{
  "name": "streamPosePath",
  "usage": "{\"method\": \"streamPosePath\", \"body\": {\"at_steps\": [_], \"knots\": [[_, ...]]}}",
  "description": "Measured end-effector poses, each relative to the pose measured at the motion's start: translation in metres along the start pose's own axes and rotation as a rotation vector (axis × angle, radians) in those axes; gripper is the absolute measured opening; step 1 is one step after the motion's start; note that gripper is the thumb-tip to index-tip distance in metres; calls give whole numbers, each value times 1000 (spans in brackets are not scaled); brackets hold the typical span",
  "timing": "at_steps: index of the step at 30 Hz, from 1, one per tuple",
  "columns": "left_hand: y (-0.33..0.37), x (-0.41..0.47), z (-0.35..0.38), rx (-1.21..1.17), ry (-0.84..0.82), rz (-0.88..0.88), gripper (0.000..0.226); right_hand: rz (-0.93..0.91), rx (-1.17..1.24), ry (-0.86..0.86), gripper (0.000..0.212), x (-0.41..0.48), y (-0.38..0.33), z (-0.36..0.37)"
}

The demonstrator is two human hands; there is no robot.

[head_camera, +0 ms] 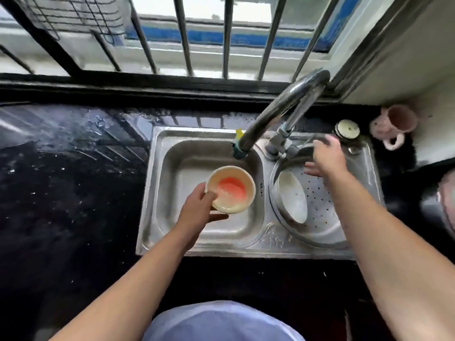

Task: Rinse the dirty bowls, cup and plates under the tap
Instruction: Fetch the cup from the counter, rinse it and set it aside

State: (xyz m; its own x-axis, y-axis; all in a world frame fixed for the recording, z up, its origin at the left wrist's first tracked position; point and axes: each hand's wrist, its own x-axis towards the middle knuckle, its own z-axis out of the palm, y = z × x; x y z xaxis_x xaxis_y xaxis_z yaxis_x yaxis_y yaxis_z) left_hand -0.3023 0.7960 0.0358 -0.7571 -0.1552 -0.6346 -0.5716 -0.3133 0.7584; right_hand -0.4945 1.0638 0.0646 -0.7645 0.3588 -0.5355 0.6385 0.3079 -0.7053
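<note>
My left hand (200,205) grips a cream bowl (231,189) by its near-left rim, thumb inside, over the left sink basin (177,168). The bowl holds a red-orange residue and sits just below and in front of the tap spout (240,151). No water stream shows. My right hand (325,157) hovers with fingers spread by the tap's base and handle (278,143), blurred. A white bowl (291,195) leans on its side in the round perforated right basin (320,205). A pink cup (396,121) lies at the far right on the counter.
A wet black countertop (69,168) surrounds the steel sink. Window bars (184,35) rise behind it. A round white plug (347,129) sits at the sink's back right corner. Something yellow (238,134) peeks from behind the spout. A dark object (440,205) sits at the right edge.
</note>
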Motion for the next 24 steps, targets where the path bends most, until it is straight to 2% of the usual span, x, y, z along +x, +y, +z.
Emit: {"method": "streamPosePath", "body": {"at_steps": [2, 6, 10, 13, 16, 18, 21, 22, 24], "knots": [[-1, 3, 16, -45, 71, 16, 19, 63, 3, -47, 51, 38, -9, 9], [-7, 9, 33, -114, 175, 33, 19, 99, -8, -172, 26, 74, -6, 27], [-14, 10, 38, -181, 216, 47, 21, 81, -44, -159, 28, 84, 9, 30], [-14, 11, 36, -205, 228, 57, 23, 124, 15, -126, 40, 90, 14, 29], [-14, 13, 32, -217, 229, 53, 25, 88, -10, -137, 49, 87, 11, 28], [-13, 14, 30, -231, 227, 51, 26, 114, 72, -141, 43, 83, 12, 26], [-12, 16, 27, -228, 220, 49, 28, 134, 174, -152, 18, 69, 14, 25], [-11, 17, 26, -221, 214, 49, 28, 139, 194, -154, 15, 65, 15, 25], [-10, 18, 23, -210, 201, 49, 28, 176, 195, -167, 24, 54, 14, 25]]}}
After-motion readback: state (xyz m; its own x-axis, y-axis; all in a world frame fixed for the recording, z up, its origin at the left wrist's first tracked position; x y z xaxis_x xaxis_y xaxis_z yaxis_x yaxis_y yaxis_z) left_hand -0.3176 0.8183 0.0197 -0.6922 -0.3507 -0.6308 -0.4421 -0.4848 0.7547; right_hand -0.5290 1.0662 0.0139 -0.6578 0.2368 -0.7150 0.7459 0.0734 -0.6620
